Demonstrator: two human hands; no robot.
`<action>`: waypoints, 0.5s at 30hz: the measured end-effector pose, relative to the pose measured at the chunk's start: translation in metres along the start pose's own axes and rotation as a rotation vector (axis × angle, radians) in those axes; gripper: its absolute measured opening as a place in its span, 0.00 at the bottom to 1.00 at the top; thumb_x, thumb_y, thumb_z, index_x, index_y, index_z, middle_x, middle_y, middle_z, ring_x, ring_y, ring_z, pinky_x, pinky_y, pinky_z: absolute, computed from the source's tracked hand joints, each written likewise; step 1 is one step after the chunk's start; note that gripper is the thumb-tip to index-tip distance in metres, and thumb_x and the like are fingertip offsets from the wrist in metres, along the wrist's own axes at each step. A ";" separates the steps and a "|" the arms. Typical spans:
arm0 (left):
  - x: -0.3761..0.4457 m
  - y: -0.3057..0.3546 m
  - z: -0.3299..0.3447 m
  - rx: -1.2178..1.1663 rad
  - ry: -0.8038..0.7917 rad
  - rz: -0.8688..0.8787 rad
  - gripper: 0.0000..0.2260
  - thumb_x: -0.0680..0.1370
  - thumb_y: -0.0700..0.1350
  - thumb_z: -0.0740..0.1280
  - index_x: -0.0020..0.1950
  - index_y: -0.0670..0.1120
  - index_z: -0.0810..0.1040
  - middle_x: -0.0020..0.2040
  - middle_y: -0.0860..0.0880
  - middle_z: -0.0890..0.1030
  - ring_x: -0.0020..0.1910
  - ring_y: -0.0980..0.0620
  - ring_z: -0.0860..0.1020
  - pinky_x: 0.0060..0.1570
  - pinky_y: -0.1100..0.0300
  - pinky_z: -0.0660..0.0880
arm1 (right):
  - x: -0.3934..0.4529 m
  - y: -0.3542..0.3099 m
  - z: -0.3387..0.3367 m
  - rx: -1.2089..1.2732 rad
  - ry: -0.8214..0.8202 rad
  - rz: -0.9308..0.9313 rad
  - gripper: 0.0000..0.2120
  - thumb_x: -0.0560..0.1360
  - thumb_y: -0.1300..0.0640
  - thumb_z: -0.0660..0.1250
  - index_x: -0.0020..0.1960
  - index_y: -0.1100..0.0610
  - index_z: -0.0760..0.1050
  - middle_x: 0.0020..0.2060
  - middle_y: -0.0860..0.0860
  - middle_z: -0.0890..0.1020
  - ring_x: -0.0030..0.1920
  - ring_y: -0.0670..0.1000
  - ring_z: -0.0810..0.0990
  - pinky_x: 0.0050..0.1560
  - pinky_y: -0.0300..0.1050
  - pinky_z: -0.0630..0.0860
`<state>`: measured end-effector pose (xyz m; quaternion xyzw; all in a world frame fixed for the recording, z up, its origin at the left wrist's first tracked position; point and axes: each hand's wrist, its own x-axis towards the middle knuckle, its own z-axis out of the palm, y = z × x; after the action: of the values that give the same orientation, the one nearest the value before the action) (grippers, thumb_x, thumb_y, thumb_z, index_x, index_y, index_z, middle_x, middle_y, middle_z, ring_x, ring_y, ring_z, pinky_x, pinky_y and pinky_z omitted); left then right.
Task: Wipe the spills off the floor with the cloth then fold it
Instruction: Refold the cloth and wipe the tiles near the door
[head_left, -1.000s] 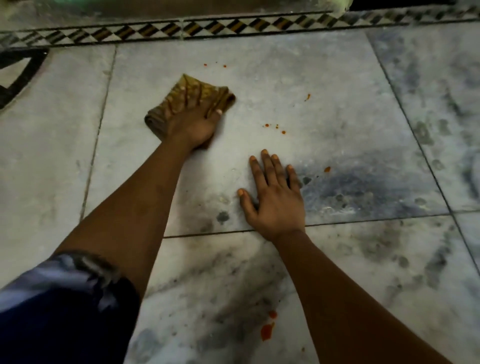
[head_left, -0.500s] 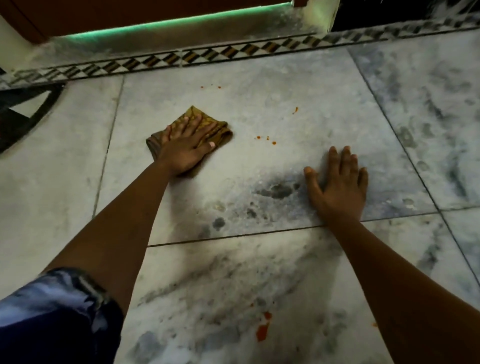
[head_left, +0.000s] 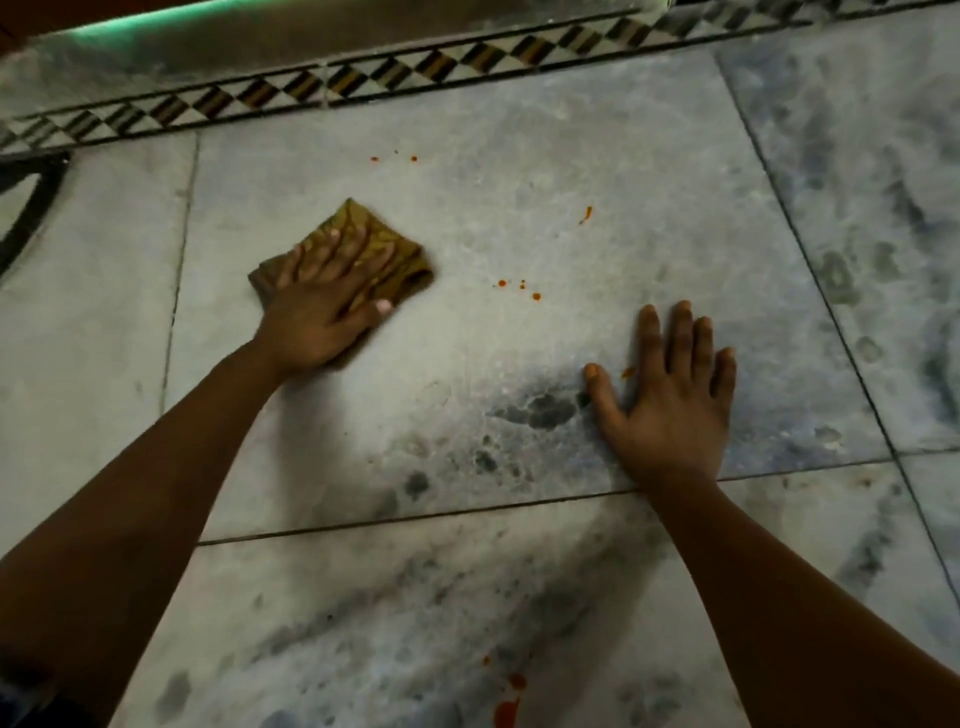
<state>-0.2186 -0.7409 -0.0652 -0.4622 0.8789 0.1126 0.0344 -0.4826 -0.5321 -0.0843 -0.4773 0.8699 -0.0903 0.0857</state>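
Note:
A bunched brown-yellow cloth (head_left: 382, 241) lies on the grey marble floor (head_left: 519, 364) at centre left. My left hand (head_left: 322, 306) presses flat on it with straight fingers. My right hand (head_left: 670, 400) rests flat on the bare floor to the right, fingers spread. Small red-orange spill drops (head_left: 519, 288) dot the tile between the cloth and my right hand. More drops (head_left: 392, 158) sit beyond the cloth, a streak (head_left: 586, 214) lies farther right, and one spot (head_left: 627, 372) shows beside my right thumb. A larger red splash (head_left: 509, 701) lies near the bottom edge.
A strip of patterned diamond tile (head_left: 363, 85) runs across the far side, with a raised step behind it. A dark curved inlay (head_left: 31, 208) marks the floor at far left.
My left hand has kept pressing the cloth, with its fingers now flatter across it. My right hand moved from the middle of the tile to the right and stays flat on the floor.

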 end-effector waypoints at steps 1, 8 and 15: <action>-0.001 -0.009 0.000 0.005 0.029 -0.046 0.30 0.74 0.67 0.45 0.74 0.60 0.47 0.78 0.52 0.48 0.76 0.50 0.45 0.71 0.49 0.40 | 0.001 0.000 -0.001 0.004 -0.009 -0.001 0.37 0.73 0.34 0.47 0.77 0.51 0.47 0.77 0.55 0.48 0.76 0.56 0.46 0.74 0.54 0.40; 0.117 -0.002 -0.024 -0.270 0.146 -0.628 0.31 0.79 0.64 0.45 0.77 0.52 0.43 0.78 0.46 0.44 0.76 0.43 0.43 0.71 0.41 0.37 | 0.000 -0.001 -0.003 0.016 -0.030 -0.002 0.39 0.71 0.32 0.42 0.77 0.51 0.46 0.77 0.54 0.47 0.76 0.55 0.45 0.74 0.54 0.40; 0.111 0.048 -0.008 -0.080 0.022 -0.109 0.29 0.80 0.60 0.50 0.77 0.52 0.45 0.78 0.50 0.45 0.76 0.49 0.44 0.72 0.47 0.40 | 0.000 -0.003 -0.004 0.007 -0.016 0.011 0.39 0.71 0.32 0.43 0.77 0.51 0.49 0.77 0.54 0.49 0.76 0.56 0.47 0.74 0.53 0.41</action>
<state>-0.3204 -0.8057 -0.0675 -0.5114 0.8477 0.1405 0.0126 -0.4810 -0.5331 -0.0798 -0.4731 0.8714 -0.0889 0.0947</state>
